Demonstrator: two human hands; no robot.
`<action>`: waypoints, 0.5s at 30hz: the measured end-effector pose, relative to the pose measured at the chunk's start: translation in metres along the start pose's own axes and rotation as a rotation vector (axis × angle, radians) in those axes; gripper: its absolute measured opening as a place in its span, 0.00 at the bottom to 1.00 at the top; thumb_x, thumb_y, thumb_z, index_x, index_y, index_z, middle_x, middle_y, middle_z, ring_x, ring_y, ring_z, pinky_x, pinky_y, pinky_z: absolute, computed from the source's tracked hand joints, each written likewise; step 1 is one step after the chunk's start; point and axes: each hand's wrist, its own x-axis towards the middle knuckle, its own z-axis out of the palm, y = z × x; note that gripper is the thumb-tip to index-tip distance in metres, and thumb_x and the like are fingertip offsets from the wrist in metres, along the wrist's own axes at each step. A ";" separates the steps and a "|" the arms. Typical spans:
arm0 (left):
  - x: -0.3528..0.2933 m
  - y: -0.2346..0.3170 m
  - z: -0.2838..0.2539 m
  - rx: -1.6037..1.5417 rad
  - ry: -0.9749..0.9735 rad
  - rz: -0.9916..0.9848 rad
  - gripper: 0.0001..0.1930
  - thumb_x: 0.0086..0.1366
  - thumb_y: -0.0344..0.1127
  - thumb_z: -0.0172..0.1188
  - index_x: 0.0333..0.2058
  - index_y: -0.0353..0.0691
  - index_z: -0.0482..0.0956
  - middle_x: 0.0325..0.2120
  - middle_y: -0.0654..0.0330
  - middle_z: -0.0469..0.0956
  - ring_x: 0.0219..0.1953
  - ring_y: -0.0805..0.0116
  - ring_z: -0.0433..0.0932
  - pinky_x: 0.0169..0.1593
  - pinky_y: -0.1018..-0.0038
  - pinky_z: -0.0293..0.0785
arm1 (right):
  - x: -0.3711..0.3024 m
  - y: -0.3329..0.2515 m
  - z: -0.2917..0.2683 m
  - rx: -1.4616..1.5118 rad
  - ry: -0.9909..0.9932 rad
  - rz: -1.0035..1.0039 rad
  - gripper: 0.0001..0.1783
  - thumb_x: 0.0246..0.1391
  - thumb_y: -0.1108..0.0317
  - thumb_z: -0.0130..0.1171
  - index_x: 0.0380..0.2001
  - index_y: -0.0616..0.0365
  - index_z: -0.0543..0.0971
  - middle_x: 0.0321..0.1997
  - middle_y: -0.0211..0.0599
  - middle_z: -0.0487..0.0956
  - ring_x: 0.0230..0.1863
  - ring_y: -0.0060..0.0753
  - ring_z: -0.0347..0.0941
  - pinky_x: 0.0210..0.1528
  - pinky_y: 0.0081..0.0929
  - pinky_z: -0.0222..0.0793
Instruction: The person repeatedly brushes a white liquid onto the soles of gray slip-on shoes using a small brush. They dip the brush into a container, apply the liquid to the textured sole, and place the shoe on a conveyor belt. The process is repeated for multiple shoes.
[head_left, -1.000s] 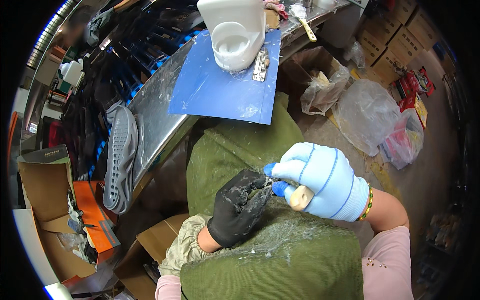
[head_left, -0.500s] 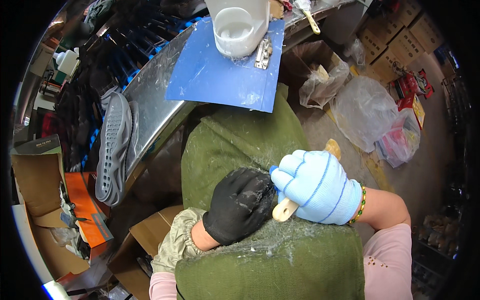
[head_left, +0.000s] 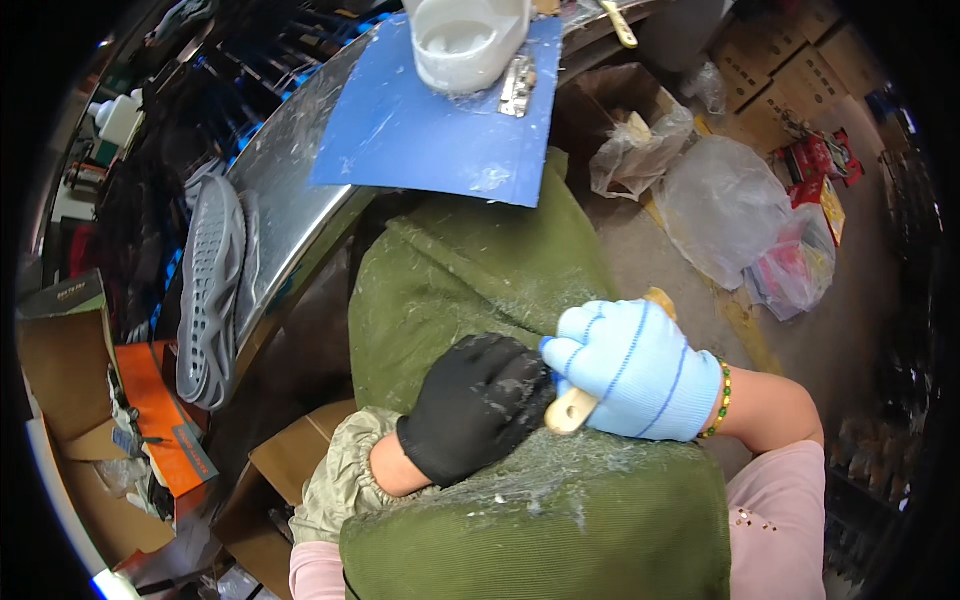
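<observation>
My left hand (head_left: 478, 408), in a black glove dusted with pale fibres, is closed over the green apron (head_left: 480, 265) on my lap. Its fingertips meet my right hand, and whatever they grip is hidden. A light blue glove with darker blue lines covers my right hand (head_left: 638, 370), which is wrapped round a brush (head_left: 570, 411). The brush's pale handle end, with a hole in it, sticks out toward my left hand. Its amber-coloured other end shows beyond my knuckles. Whitish fluff and strands cling to the apron below both hands.
Ahead, a blue clipboard (head_left: 430, 150) overhangs the metal table (head_left: 290, 130), with a white plastic container (head_left: 468, 50) on it. Grey shoe soles (head_left: 212, 290) lie at the table's left edge. Open cardboard boxes (head_left: 65, 370) stand left; plastic bags (head_left: 722, 210) sit on the floor right.
The view has shifted slightly, so the table, clipboard and soles sit a little farther up and left. Both hands keep nearly the same place and grip.
</observation>
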 end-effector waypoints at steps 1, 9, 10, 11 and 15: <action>-0.001 0.002 0.002 -0.014 -0.014 -0.015 0.18 0.57 0.33 0.70 0.44 0.34 0.78 0.37 0.47 0.79 0.39 0.45 0.79 0.44 0.54 0.75 | -0.002 -0.001 -0.001 0.005 -0.020 0.006 0.12 0.38 0.65 0.67 0.28 0.52 0.77 0.26 0.35 0.73 0.29 0.42 0.77 0.29 0.40 0.72; -0.020 0.011 0.042 -0.031 -0.060 -0.066 0.13 0.59 0.34 0.67 0.42 0.36 0.81 0.36 0.51 0.81 0.38 0.48 0.80 0.43 0.55 0.77 | -0.035 -0.007 0.012 0.009 -0.127 0.022 0.13 0.40 0.63 0.67 0.30 0.54 0.78 0.27 0.34 0.74 0.29 0.40 0.76 0.30 0.38 0.73; -0.022 0.009 0.046 -0.028 -0.051 -0.058 0.14 0.58 0.34 0.67 0.42 0.36 0.81 0.36 0.51 0.81 0.38 0.48 0.80 0.42 0.55 0.77 | -0.036 -0.008 0.013 -0.013 -0.160 0.035 0.11 0.42 0.62 0.65 0.27 0.53 0.76 0.28 0.35 0.73 0.30 0.39 0.76 0.30 0.38 0.73; -0.022 0.009 0.048 -0.025 -0.043 -0.043 0.15 0.57 0.35 0.67 0.42 0.36 0.81 0.35 0.51 0.81 0.38 0.48 0.80 0.42 0.55 0.77 | -0.036 -0.008 0.013 -0.014 -0.141 0.026 0.10 0.43 0.62 0.65 0.27 0.52 0.76 0.27 0.35 0.72 0.30 0.39 0.76 0.30 0.38 0.73; -0.021 0.014 0.044 -0.005 -0.069 -0.064 0.15 0.56 0.35 0.67 0.41 0.36 0.80 0.34 0.51 0.80 0.38 0.48 0.80 0.41 0.56 0.77 | -0.035 -0.010 0.011 -0.025 -0.155 0.018 0.10 0.43 0.62 0.64 0.27 0.53 0.75 0.27 0.35 0.72 0.30 0.39 0.76 0.31 0.38 0.72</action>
